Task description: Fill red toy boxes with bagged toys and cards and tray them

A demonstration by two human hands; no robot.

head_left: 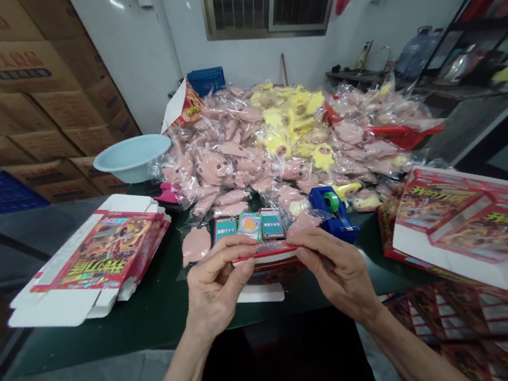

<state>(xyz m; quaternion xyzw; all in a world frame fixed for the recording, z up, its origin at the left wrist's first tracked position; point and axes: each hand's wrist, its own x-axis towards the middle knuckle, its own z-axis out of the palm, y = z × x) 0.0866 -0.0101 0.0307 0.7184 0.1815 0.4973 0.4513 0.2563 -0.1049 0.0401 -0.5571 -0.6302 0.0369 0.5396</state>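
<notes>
Both hands grip a red-and-white printed carton [268, 256] at the front of the green table. My left hand [215, 282] pinches its left end between thumb and fingers, and my right hand [337, 267] pinches the right end. A white flap [260, 293] sticks out below, toward me. Just beyond the carton lie small card packs [271, 222] in a row, with a bagged pink toy [196, 245] on the left and another bagged pink toy [304, 224] on the right. A blue tape dispenser [334, 213] with green tape stands past my right hand.
Flattened printed cartons [101, 251] are stacked on the left. A large heap of bagged pink and yellow toys [247, 144] covers the back, beside a pale blue basin [132, 158]. Formed red cartons [472, 215] stand at the right, with more below. Brown boxes [20, 66] rise behind, left.
</notes>
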